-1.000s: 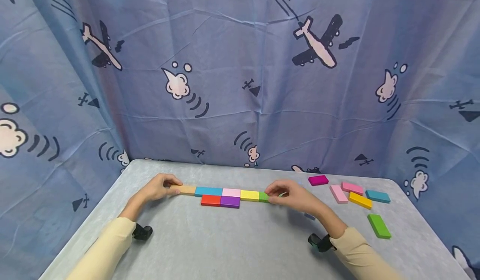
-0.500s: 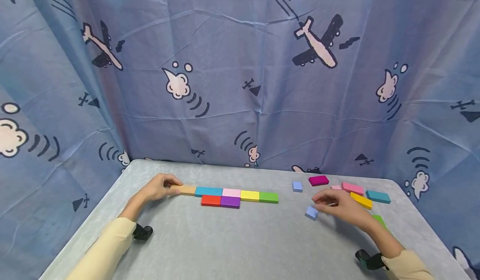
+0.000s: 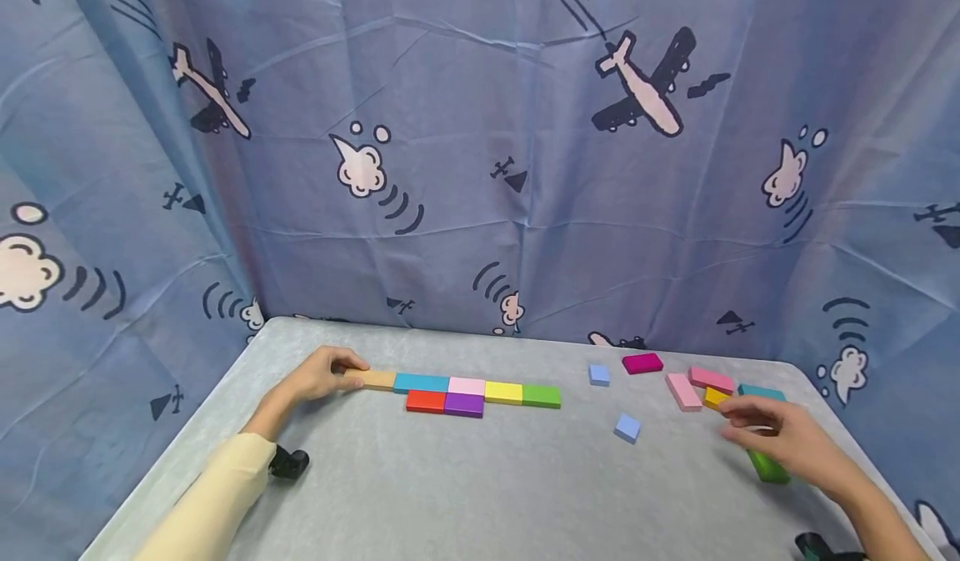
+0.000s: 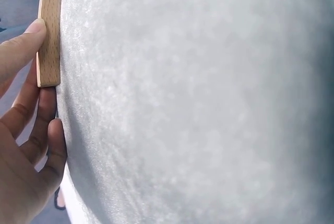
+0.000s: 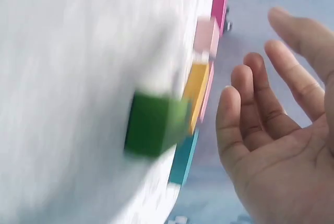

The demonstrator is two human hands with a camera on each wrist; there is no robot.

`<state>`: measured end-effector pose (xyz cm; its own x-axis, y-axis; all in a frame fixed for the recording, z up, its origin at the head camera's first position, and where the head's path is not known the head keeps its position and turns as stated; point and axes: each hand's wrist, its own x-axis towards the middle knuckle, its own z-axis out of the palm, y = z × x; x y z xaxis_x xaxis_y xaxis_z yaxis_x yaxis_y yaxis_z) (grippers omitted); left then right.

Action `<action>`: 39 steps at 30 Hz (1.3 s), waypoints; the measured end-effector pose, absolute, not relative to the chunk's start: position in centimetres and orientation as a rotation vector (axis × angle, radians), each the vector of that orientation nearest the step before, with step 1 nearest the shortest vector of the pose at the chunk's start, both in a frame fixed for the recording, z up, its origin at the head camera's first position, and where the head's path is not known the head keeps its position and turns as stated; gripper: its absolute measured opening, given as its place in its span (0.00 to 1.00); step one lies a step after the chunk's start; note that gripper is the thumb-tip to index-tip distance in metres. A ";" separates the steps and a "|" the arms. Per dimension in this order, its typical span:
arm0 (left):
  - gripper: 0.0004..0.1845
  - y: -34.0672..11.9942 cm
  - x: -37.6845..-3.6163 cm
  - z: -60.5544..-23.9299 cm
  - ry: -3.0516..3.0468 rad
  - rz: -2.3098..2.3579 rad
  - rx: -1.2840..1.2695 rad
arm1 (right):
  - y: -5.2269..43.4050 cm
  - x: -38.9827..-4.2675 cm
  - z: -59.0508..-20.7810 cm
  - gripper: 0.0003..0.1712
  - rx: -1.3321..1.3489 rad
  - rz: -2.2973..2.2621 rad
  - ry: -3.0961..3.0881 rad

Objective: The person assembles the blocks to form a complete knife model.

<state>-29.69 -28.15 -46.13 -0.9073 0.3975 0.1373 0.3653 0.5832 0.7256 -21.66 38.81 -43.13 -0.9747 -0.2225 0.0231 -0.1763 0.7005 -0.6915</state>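
A row of flat blocks lies on the grey table (image 3: 480, 478): wooden (image 3: 378, 379), teal (image 3: 420, 383), pink (image 3: 467, 386), yellow (image 3: 502, 392) and green (image 3: 542, 396). A red block (image 3: 425, 401) and a purple block (image 3: 463, 405) sit against the row's near side. My left hand (image 3: 347, 375) pinches the left end of the wooden block (image 4: 49, 36) between thumb and fingers. My right hand (image 3: 738, 426) hovers with relaxed fingers over a loose green block (image 3: 768, 466) at the far right and holds nothing. In the right wrist view its palm (image 5: 261, 104) is open beside that green block (image 5: 156, 125).
Loose blocks lie at the right: magenta (image 3: 642, 363), two pink (image 3: 683, 391) (image 3: 711, 378), yellow (image 3: 715, 398), teal (image 3: 761, 393). Two small light-blue squares (image 3: 598, 374) (image 3: 627, 428) sit between them and the row. A blue airplane-print curtain (image 3: 480, 169) hangs behind the table.
My right hand has let go of the row's green end and moved right to the loose blocks. The two light-blue squares came into view. My left hand stayed put.
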 end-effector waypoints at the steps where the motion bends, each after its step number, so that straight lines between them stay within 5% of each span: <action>1: 0.11 -28.1 -29.7 -46.1 2.760 1.251 0.661 | 39.4 -21.6 -43.1 0.26 -0.322 -1.145 2.831; 12: 0.10 -28.2 -30.0 -46.3 2.773 1.247 0.655 | 43.2 -21.2 -44.5 0.39 -0.190 -1.017 2.716; 39: 0.10 -28.0 -29.7 -46.1 2.755 1.263 0.645 | 43.4 -20.8 -44.6 0.45 -0.164 -1.018 2.691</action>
